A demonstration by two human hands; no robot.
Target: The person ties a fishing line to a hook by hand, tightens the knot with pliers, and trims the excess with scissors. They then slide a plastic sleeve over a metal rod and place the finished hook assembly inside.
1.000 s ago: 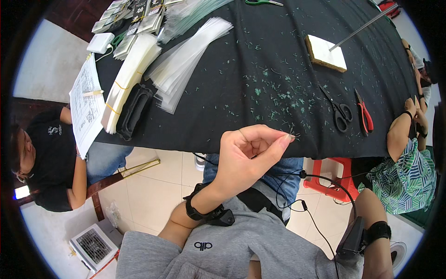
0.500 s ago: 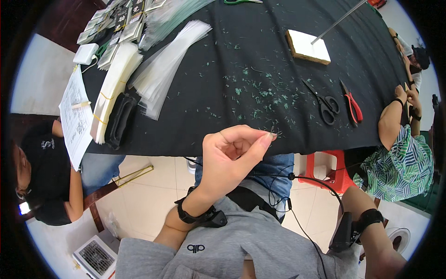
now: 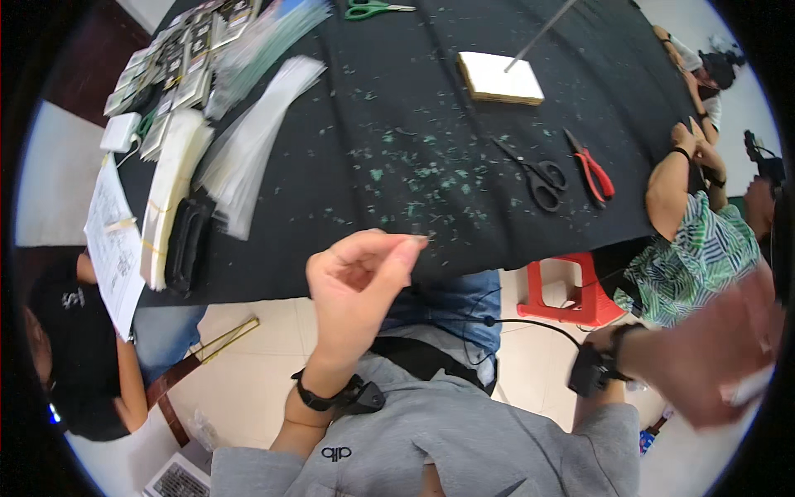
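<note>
My left hand (image 3: 354,277) is raised just in front of the black-covered table's near edge. Its thumb and forefinger are pinched together on something tiny and thin that I cannot make out. Off to the far right, my right hand (image 3: 716,352) is smeared by motion; a whitish patch shows near its fingers, too blurred to name. Green clippings (image 3: 431,178) lie scattered on the cloth beyond my left hand. To their right are black-handled scissors (image 3: 542,184) and red-handled pliers (image 3: 595,176).
A white block (image 3: 501,79) with a thin metal rod stands farther back. Green-handled scissors (image 3: 366,10) lie at the far edge. Clear plastic strips (image 3: 257,149) and banded white strips (image 3: 170,195) are on the left. People sit at both sides; a red stool (image 3: 571,308) is below right.
My right hand has swung outward to the far right, beside the person there. The left hand keeps its pinch. The whole view has shifted, moving the table things leftward in the picture.
</note>
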